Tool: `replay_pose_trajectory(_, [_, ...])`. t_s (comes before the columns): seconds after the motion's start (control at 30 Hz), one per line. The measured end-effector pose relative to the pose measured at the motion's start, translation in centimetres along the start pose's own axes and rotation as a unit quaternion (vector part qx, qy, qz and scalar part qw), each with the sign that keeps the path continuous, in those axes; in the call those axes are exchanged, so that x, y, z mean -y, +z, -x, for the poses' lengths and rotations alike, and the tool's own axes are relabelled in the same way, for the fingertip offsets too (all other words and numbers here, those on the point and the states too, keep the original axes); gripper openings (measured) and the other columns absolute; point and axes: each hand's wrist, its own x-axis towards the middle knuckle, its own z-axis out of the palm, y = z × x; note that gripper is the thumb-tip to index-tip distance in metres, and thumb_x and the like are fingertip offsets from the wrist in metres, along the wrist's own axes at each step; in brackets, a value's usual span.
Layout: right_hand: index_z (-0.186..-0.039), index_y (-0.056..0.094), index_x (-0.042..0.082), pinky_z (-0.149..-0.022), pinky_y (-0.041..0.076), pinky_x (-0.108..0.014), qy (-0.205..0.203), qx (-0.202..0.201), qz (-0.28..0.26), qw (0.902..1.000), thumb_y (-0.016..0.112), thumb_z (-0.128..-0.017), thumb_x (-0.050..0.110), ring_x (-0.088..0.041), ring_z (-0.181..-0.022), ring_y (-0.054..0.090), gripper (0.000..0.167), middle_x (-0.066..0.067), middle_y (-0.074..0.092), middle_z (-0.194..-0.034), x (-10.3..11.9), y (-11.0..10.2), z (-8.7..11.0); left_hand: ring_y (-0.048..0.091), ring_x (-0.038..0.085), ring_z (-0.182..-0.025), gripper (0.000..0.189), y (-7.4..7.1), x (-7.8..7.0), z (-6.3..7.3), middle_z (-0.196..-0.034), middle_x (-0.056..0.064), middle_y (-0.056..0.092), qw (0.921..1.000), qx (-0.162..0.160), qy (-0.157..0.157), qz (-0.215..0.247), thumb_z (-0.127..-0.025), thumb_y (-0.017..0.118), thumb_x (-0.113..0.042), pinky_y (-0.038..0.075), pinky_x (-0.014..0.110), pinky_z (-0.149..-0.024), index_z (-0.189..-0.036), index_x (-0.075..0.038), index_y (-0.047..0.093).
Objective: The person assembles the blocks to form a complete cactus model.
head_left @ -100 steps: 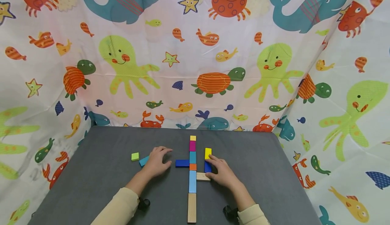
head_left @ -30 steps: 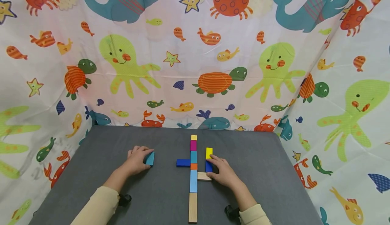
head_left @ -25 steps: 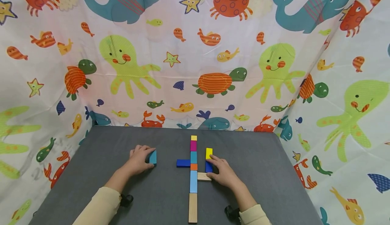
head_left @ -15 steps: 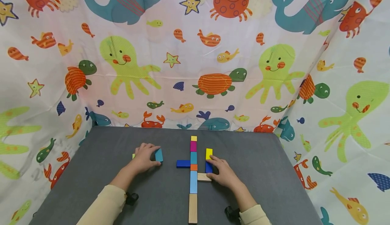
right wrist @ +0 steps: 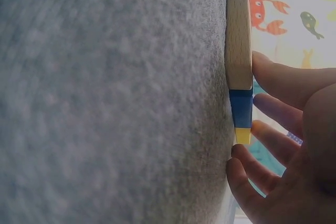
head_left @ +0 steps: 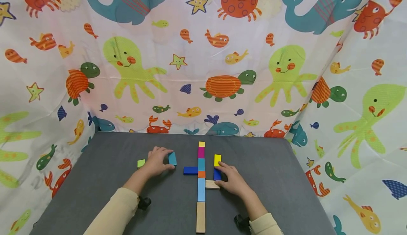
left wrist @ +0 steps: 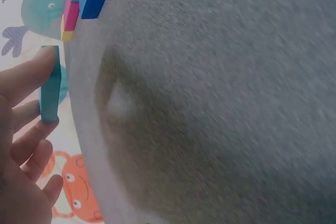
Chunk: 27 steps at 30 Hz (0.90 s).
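Note:
Between thumb and fingers my left hand [head_left: 156, 161] pinches a teal block [head_left: 172, 158]. In the left wrist view, the same teal block [left wrist: 50, 93] stands clear of the grey cloth. At the right, my right hand [head_left: 234, 180] rests its fingertips by a yellow block [head_left: 217, 158] and a blue block [head_left: 217, 174], its thumb on a short plain wooden block [head_left: 211, 184]. Those blocks adjoin a straight column of blocks, including a light blue block [head_left: 201, 189] and an orange block [head_left: 201, 174]. Left of the column lies another blue block [head_left: 190, 170].
A loose lime green block [head_left: 141, 163] lies left of my left hand. The column ends in a long wooden block [head_left: 200, 217] near me. Grey cloth covers the table [head_left: 273, 178], and a sea-animal curtain [head_left: 197, 69] hangs behind it.
My left hand takes hold of the teal block and carries it rightward toward the column. The lime green block comes back into sight behind it. My right hand stays where it was.

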Motion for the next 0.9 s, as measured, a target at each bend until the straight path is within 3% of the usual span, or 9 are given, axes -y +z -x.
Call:
replay_pose_trajectory(0.43, [-0.149,0.062,0.013,-0.114,0.043,-0.063,0.003,0.002,-0.004,1.0,0.081,-0.096,0.029,-0.04,-0.146,0.044,0.059,-0.01,0.047,-0.165,0.1,-0.1,0.1,0.045,0.037,-0.134,0.066,1.9,-2.2,-1.9,-0.146,0.016,0.061,0.9988,-0.003,-0.007,0.049,-0.088,0.089,-0.027,0.036,0.063,-0.115,-0.146,-0.01,0.064])
replay_pose_trajectory(0.73, [-0.149,0.062,0.013,-0.114,0.043,-0.064,0.004,0.003,-0.006,1.0,0.081,-0.096,0.03,-0.04,-0.146,0.044,0.059,-0.01,0.047,-0.165,0.1,-0.1,0.1,0.05,0.037,-0.132,0.065,4.2,-2.8,-2.6,-0.147,0.015,0.062,0.9939,-0.048,-0.019,0.097,-0.087,0.091,-0.027,0.042,0.06,-0.113,-0.144,-0.01,0.066])
replay_pose_trajectory(0.9, [-0.149,0.062,0.014,-0.113,0.044,-0.064,0.004,0.004,-0.006,1.0,0.081,-0.096,0.03,-0.041,-0.146,0.044,0.059,-0.01,0.047,-0.165,0.1,-0.2,0.1,0.05,0.036,-0.133,0.065,5.1,-2.8,-2.9,-0.149,0.013,0.061,0.9928,-0.048,-0.024,0.107,-0.088,0.09,-0.028,0.043,0.059,-0.113,-0.146,-0.012,0.065])
